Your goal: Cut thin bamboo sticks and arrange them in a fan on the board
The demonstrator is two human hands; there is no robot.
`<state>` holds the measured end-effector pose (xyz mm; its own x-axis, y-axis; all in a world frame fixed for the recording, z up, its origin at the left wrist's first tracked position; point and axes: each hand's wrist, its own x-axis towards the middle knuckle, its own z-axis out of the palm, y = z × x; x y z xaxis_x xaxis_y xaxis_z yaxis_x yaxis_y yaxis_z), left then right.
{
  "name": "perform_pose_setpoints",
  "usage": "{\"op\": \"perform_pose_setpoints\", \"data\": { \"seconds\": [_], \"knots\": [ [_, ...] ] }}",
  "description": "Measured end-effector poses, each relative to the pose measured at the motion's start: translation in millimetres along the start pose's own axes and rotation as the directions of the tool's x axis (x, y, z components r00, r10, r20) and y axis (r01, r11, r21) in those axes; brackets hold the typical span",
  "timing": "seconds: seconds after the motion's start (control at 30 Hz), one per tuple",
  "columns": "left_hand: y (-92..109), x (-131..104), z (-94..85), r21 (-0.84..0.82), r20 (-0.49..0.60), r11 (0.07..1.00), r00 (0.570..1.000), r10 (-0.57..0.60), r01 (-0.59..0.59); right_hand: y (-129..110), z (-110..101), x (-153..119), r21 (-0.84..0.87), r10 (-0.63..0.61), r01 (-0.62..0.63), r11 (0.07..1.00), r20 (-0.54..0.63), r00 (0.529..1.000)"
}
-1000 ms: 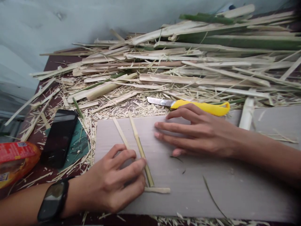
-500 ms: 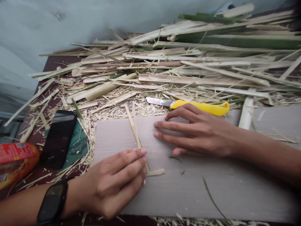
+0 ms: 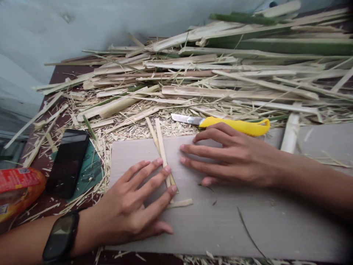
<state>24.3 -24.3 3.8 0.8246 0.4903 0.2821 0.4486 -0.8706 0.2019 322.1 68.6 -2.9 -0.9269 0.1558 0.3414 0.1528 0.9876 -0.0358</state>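
Note:
My left hand point(image 3: 138, 200), with a black watch point(image 3: 61, 235) on its wrist, lies with fingers spread on a pale board point(image 3: 220, 221). Its fingertips touch thin bamboo strips point(image 3: 162, 147) that cross in a narrow V; their lower ends are partly under the fingers. A short strip point(image 3: 182, 203) lies crosswise by the thumb side. My right hand point(image 3: 234, 156) rests on the same board, fingers apart and holding nothing. Just beyond its knuckles is a yellow-handled knife point(image 3: 234, 125), blade to the left; the hand overlaps the handle's lower edge.
Split bamboo pieces point(image 3: 193, 92) and shavings are heaped across the back of the dark table. To the left are a black phone point(image 3: 68, 158) on a green pad point(image 3: 92, 169) and an orange-red packet point(image 3: 19, 191). A pale bamboo piece point(image 3: 290, 134) lies on the board's right part.
My left hand has opened from a pinch on the strips, its fingers spreading flat. One strip's upper end now lies further right, apart from the other. My right hand has hardly moved.

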Motion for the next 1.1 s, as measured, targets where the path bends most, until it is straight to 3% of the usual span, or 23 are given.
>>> {"op": "perform_pose_setpoints", "data": {
  "seconds": [0.2, 0.5, 0.83, 1.1],
  "knots": [
    [-1, 3, -2.7, -0.024, 0.001, 0.994, 0.994, 0.105, -0.105, -7, 0, 2, 0.047, -0.029, 0.03, 0.998, -0.019, 0.999],
    [1, 0, -1.5, 0.019, -0.008, 0.999, 0.999, 0.051, -0.051, -28, 1, 9, 0.073, -0.04, 0.034, 0.997, 0.076, 0.996],
    [1, 1, -0.1, 0.068, 0.031, 0.997, 0.999, 0.031, -0.033, -33, 2, 11, 0.147, -0.044, 0.036, 0.989, 0.052, 0.998],
    [-2, -1, -1.3, -0.012, 0.05, 0.999, 0.997, 0.053, -0.052, -32, 6, 9, 0.184, -0.042, 0.035, 0.982, 0.034, 0.999]
  ]
}}
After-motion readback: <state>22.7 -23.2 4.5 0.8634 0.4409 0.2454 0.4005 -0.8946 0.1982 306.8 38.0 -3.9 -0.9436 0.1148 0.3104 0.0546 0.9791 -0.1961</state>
